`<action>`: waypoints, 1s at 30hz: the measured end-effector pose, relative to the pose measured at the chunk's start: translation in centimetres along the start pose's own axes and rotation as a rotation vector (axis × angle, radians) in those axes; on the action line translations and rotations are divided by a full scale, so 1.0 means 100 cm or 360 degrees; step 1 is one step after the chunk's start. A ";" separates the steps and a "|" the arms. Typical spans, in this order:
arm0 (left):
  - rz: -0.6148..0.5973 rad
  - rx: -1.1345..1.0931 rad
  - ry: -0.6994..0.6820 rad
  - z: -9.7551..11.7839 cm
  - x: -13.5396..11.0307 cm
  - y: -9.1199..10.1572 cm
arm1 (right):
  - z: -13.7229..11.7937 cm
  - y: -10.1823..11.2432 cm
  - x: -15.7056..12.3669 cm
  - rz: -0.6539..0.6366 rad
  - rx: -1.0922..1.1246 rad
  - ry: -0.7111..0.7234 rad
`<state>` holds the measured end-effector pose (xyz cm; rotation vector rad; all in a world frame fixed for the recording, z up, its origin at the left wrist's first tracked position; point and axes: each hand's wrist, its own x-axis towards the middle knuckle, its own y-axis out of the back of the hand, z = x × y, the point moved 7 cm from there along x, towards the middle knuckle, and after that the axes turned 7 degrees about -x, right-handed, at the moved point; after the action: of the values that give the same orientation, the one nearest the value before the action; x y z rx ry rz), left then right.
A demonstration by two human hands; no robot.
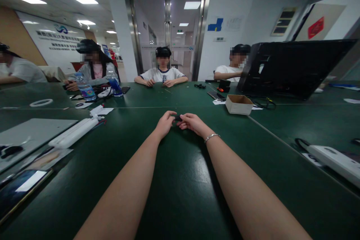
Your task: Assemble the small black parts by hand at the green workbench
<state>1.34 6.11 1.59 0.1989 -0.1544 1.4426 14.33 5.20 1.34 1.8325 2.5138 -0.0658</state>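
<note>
Both my arms reach forward over the dark green table (180, 180). Between my hands is a small black object (178, 118), too small to name. My right hand (194, 124), with a silver bracelet (212, 137) at its wrist, pinches the object's right end between thumb and fingers. From the other side, the curled fingers of my left hand (165, 123) close on its left end. The object is held just above or against the tabletop; I cannot tell which.
An open cardboard box (239, 109) stands right of my hands, before a large black monitor (292, 67). Left lie a long white package (74, 133), a phone (24, 187) and a laptop (30, 131). Bottles (86, 89) stand farther back. A power strip (334, 161) lies right. Several people sit opposite.
</note>
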 end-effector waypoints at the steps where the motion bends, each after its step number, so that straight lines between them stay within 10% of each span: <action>1: -0.0001 -0.0012 0.0009 0.000 0.000 0.000 | 0.000 0.000 0.000 -0.0002 0.0005 -0.0001; 30: 0.0017 0.0082 -0.0086 0.000 0.000 0.001 | 0.000 -0.002 0.000 -0.0017 -0.0022 0.0020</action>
<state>1.18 6.09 1.54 0.2798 -0.1631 1.4537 14.18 5.14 1.39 1.8206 2.5255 -0.0373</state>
